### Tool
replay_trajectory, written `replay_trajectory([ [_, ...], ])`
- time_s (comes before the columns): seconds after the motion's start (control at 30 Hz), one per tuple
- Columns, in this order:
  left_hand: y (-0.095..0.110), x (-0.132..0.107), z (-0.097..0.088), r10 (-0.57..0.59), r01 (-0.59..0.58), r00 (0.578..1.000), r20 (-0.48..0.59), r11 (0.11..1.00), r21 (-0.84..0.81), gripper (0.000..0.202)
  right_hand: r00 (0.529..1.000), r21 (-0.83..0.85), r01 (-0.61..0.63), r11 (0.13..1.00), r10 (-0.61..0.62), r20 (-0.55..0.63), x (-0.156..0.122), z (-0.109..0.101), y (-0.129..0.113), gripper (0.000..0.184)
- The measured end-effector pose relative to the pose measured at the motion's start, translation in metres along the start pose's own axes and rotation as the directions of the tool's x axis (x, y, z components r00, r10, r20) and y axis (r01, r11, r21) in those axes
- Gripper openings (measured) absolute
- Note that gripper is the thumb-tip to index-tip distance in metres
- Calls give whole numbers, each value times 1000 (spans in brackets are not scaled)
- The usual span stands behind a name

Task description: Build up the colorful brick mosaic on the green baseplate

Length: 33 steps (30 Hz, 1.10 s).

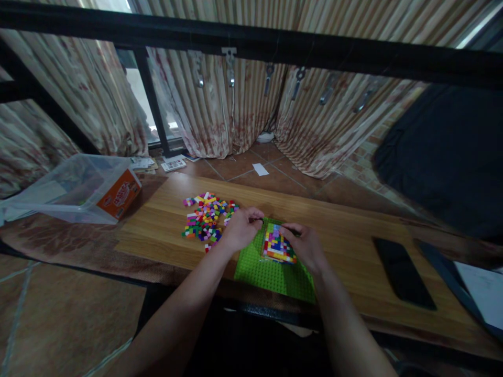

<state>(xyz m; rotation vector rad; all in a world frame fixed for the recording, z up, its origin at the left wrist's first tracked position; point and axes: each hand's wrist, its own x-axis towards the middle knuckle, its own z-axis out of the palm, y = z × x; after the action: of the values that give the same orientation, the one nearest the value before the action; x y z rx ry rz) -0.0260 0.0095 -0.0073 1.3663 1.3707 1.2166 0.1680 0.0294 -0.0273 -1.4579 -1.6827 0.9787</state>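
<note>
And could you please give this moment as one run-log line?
left hand: at green baseplate; right hand: at brick build; build: over baseplate; loose bricks: left of baseplate

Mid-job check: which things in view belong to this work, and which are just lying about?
Likely part of the work:
loose bricks
green baseplate
brick build, between left hand and right hand

Apparently lying about:
black phone
white paper on the floor
clear bin, perhaps storage
</note>
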Motion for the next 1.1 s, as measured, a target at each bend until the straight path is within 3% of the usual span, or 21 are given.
replay_trajectory([
  [0.3, -4, -10, 11, 21, -14, 999, 43, 989, -144, 20, 999, 1, 40, 999, -40, -9, -3, 1, -2, 33],
  [0.47, 2, -14, 15, -13, 28, 998, 68, 974, -226, 26, 975, 68, 198, 978, -190, -111, -12, -2, -20, 34],
  [0.63, 9, -17, 20, -58, 88, 992, 109, 953, -288, 30, 950, 31, 311, 950, -310, -35, -24, -2, -38, 22],
  [0.93, 3, -19, 34, -75, 106, 992, 105, 937, -333, 29, 946, -108, 313, 944, -320, -59, -26, -3, -38, 19],
  [1.1, 1, -16, 26, -78, 91, 995, 56, 947, -307, 29, 949, -153, 309, 939, -316, -22, -27, -12, -34, 19],
])
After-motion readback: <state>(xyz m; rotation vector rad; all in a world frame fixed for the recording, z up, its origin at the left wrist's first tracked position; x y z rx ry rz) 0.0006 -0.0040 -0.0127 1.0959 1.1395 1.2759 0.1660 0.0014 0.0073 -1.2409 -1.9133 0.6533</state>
